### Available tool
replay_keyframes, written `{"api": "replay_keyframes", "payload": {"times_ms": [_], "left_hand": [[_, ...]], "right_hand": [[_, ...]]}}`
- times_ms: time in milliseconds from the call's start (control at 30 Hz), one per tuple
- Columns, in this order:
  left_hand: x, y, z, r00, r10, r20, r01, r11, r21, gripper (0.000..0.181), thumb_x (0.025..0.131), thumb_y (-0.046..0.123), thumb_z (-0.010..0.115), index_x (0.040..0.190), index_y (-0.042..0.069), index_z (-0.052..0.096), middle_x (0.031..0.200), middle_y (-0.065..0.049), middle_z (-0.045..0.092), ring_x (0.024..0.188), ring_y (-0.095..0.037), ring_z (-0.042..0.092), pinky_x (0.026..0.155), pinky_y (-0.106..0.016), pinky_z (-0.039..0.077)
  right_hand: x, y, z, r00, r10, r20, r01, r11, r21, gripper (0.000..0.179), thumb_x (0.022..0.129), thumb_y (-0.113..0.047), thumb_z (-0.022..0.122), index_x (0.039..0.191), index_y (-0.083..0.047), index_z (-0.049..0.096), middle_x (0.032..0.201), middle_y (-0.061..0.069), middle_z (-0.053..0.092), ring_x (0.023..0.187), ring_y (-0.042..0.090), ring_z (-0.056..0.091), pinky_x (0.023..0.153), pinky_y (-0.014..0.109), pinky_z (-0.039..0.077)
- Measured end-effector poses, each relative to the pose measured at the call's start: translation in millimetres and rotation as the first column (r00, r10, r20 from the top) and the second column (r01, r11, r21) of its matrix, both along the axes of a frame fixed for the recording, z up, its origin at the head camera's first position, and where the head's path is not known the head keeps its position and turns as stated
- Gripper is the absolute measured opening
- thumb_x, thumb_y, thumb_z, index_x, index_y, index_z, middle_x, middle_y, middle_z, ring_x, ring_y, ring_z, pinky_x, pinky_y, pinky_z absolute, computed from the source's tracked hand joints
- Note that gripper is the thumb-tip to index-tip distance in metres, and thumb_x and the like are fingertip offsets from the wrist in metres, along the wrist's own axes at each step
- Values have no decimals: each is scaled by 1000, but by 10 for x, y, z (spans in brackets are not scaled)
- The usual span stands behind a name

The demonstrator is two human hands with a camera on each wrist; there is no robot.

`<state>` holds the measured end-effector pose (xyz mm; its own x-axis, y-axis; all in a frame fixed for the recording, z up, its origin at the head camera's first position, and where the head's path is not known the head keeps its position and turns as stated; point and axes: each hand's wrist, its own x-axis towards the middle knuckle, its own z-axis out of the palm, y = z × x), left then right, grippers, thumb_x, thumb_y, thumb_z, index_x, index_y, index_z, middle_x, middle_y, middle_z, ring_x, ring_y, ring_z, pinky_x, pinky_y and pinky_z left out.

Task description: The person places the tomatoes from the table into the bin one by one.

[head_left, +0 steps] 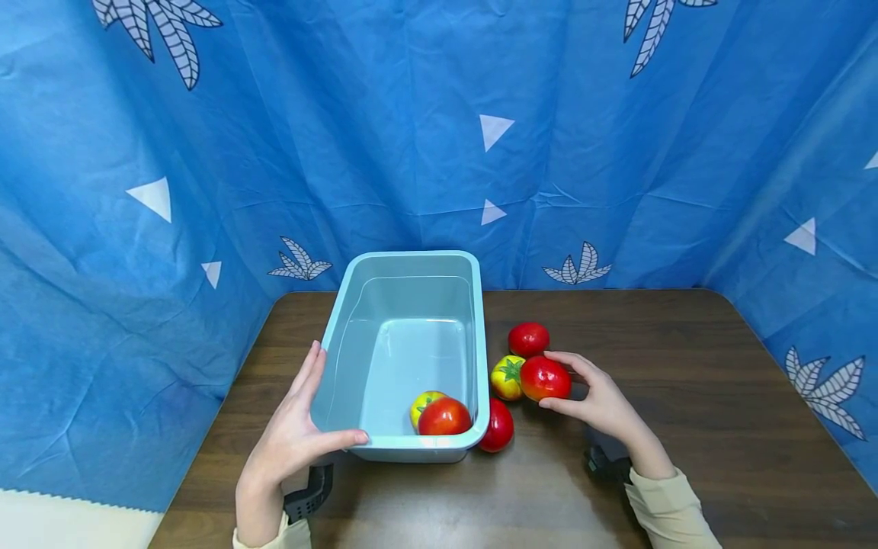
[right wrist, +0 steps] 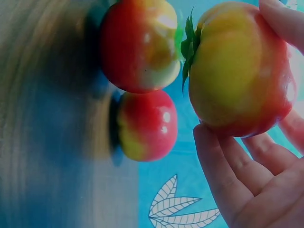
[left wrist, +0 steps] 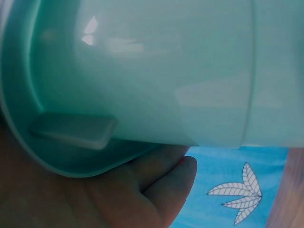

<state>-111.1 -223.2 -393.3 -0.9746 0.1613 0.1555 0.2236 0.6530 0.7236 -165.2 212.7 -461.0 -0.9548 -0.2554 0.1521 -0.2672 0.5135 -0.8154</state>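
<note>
My right hand [head_left: 604,408] grips a red tomato [head_left: 545,377] between thumb and fingertips. In the right wrist view this tomato [right wrist: 237,71] shows a yellow side and a green leafy top, raised off the table. Beside it lie a yellow tomato [head_left: 507,377] with green leaves and a red tomato [head_left: 529,338]. Another red one [head_left: 497,427] sits against the right side of a light blue plastic bin [head_left: 428,442]. At the bin's near left corner is my left hand [head_left: 288,435], its straight fingers along the outer wall and thumb at the near rim.
Inside the bin, a red tomato [head_left: 444,416] overlaps a yellow one [head_left: 424,404] in the near right corner. The brown wooden table [head_left: 720,396] extends to the right. A blue patterned cloth [head_left: 411,152] hangs behind and at both sides.
</note>
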Motion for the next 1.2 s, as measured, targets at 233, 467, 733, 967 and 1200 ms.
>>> {"api": "replay_keyframes", "payload": {"times_ms": [233, 467, 733, 967, 1200], "left_hand": [[-1, -1, 3, 1000, 0, -1, 0, 1000, -4, 121, 60, 40, 87, 151, 15, 12, 157, 5, 1, 139, -33, 17, 99, -65, 27], [-16, 6, 16, 1000, -1, 0, 1, 1000, -8, 121, 61, 38, 87, 151, 14, 12, 157, 5, 1, 139, -33, 17, 100, -65, 27], [-4, 7, 7, 1000, -3, 5, 3, 1000, 5, 120, 61, 36, 88, 151, 14, 11, 157, 5, 1, 139, -33, 17, 99, -66, 26], [-1, 9, 2, 1000, -6, 3, 6, 1000, 7, 120, 61, 38, 87, 151, 15, 11, 157, 5, 1, 139, -32, 16, 99, -66, 26], [-5, 11, 4, 1000, -6, 9, 5, 1000, 10, 120, 61, 37, 87, 152, 15, 10, 157, 4, 1, 139, -33, 16, 99, -67, 25]], "right_hand": [[17, -5, 100, 1000, -29, -5, 29, 999, -14, 70, 72, -26, 82, 132, -14, 48, 130, 12, 50, 108, 32, 50, 79, 50, 52], [22, -10, 218, 999, -49, -19, 48, 998, -42, 70, 74, -23, 80, 135, -14, 47, 132, 11, 50, 110, 29, 51, 82, 43, 52], [6, -33, 303, 997, -75, -17, 74, 994, -75, 72, 74, -26, 81, 136, -18, 46, 135, 8, 48, 112, 28, 50, 82, 39, 52], [-13, -117, 399, 993, -94, -74, 85, 989, -121, 69, 75, -20, 80, 136, -19, 48, 135, 4, 49, 112, 24, 51, 81, 22, 49], [-2, -264, 508, 987, -77, -138, 44, 973, -226, 67, 76, -9, 78, 136, -18, 49, 135, 1, 50, 111, 15, 50, 84, 20, 47]]}}
